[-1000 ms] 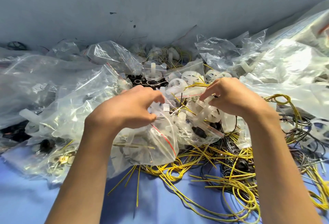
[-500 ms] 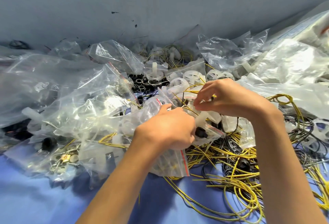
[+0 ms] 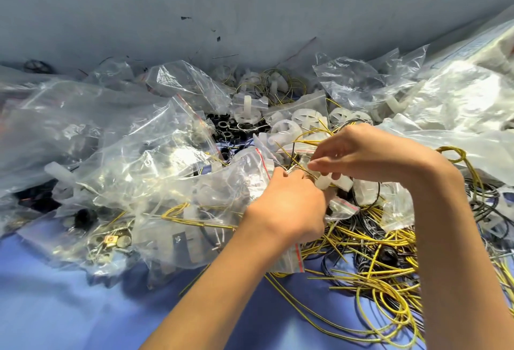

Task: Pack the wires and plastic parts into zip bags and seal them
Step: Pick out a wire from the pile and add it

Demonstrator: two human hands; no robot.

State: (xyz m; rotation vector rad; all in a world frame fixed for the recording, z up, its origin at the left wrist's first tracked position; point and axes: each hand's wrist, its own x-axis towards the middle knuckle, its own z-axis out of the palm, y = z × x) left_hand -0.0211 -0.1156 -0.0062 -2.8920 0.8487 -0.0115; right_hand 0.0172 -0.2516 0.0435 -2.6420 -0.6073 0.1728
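My left hand (image 3: 289, 208) grips the mouth of a clear zip bag (image 3: 244, 180) with a red seal line, in the middle of the pile. My right hand (image 3: 358, 155) pinches a translucent white plastic part (image 3: 333, 181) and thin yellow wires (image 3: 308, 142) right at that bag's opening. The two hands nearly touch. A tangle of yellow and black wires (image 3: 375, 263) spreads over the blue table to the right and below my hands. The left hand hides the bag's lower part.
Filled and empty clear bags (image 3: 111, 155) heap up on the left and along the back. White spoked plastic wheels (image 3: 303, 119) and black rings (image 3: 228, 127) lie behind my hands. A grey wall (image 3: 250, 2) stands behind. Blue table surface (image 3: 69, 308) shows at front left.
My left hand has moved right, from a bag on the left to the bag mouth beside my right hand. My right hand has stayed in place, now pinching a white part.
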